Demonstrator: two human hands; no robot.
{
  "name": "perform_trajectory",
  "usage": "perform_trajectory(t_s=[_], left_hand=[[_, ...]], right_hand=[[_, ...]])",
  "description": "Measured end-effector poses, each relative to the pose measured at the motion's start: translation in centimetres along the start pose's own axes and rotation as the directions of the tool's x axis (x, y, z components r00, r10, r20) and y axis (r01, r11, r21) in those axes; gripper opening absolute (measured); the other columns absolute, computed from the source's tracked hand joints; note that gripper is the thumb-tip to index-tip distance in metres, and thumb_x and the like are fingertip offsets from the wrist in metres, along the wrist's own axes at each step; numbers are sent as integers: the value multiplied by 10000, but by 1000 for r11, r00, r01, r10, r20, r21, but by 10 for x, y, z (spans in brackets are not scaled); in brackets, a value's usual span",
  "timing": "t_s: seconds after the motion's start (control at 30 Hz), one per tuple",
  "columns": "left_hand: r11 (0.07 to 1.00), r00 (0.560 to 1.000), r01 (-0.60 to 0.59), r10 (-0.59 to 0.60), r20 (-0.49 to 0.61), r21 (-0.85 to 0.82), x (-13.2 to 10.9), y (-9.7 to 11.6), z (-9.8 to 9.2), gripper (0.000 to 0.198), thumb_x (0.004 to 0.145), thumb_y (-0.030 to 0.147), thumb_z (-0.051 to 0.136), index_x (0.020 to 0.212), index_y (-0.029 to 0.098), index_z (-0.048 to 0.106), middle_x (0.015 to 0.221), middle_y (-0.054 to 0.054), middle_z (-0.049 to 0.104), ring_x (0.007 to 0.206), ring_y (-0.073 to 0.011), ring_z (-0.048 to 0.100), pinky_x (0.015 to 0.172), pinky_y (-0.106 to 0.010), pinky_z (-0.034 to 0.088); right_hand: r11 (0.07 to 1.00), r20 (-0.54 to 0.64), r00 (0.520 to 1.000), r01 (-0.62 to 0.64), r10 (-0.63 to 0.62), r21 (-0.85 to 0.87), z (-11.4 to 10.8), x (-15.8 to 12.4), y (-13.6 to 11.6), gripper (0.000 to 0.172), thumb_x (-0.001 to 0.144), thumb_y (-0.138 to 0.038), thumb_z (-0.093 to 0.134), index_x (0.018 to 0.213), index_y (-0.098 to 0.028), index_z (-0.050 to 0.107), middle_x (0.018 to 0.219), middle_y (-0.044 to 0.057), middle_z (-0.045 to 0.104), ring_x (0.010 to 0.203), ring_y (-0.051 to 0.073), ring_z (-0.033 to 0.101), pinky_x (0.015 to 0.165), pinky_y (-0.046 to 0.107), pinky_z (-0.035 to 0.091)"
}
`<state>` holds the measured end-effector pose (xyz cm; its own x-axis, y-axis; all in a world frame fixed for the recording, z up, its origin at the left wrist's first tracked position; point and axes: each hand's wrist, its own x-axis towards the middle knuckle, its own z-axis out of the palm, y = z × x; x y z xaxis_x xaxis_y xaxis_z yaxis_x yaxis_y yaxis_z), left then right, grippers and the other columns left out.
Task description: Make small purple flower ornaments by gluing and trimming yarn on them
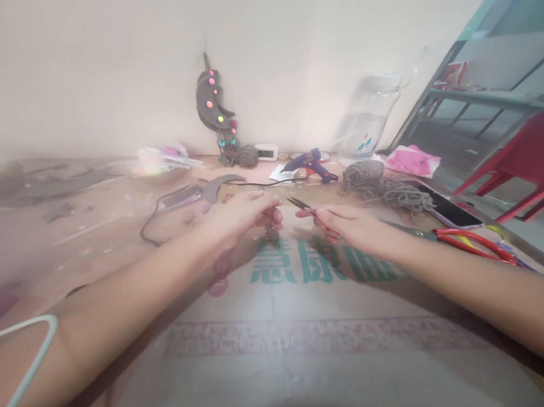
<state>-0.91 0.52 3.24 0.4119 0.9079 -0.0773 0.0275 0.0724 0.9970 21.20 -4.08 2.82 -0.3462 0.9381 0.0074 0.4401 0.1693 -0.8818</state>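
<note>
My left hand (pixel 257 211) is closed in a pinch over the printed sheet. Whatever its fingertips hold is too small and blurred to make out; a small grey tuft (pixel 271 233) shows just below them. In my right hand (pixel 336 220) is a small pair of scissors (pixel 298 203), its dark pointed blades aimed left toward the left fingertips without touching them. Behind the hands lie a grey crescent-shaped piece (pixel 219 186) and a purple glue gun (pixel 307 161). Grey yarn (pixel 364 177) is heaped to the right.
A crescent ornament with coloured beads (pixel 209 103) leans on the wall beside a small white clock (pixel 266 152). A clear jug (pixel 370 115) stands at the back right. Large red-handled scissors (pixel 475 243) and a phone (pixel 450 206) lie right. A red chair (pixel 533 150) stands beyond.
</note>
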Motion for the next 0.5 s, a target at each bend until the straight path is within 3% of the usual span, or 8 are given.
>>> perform_trajectory(t_s=[0.1, 0.27, 0.5], left_hand=[[1000, 1000, -6, 6, 29, 2, -1, -1, 0, 193, 825, 302, 634, 707, 150, 632, 672, -36, 645, 638, -145, 618, 707, -302, 496], [999, 999, 7, -10, 53, 50, -6, 0, 5, 231, 848, 317, 629, 667, 174, 641, 664, -44, 650, 648, -153, 599, 678, -292, 478], [992, 997, 34, -42, 66, 119, -8, 1, 6, 249, 890, 294, 608, 690, 146, 622, 678, -44, 671, 577, -109, 543, 622, -268, 428]], right_hand=[[991, 34, 996, -83, 80, 100, 3, 5, 11, 578, 927, -606, 464, 1192, -125, 647, 687, -42, 339, 555, 108, 339, 527, 269, 293], [965, 63, 993, -108, 96, 237, 9, 6, 10, 474, 914, -559, 526, 1093, -141, 661, 656, -48, 339, 543, 103, 302, 510, 262, 247], [970, 46, 996, -81, 73, 230, 10, 3, 5, 376, 839, -490, 644, 1047, -178, 663, 639, -60, 352, 553, 93, 296, 518, 244, 242]])
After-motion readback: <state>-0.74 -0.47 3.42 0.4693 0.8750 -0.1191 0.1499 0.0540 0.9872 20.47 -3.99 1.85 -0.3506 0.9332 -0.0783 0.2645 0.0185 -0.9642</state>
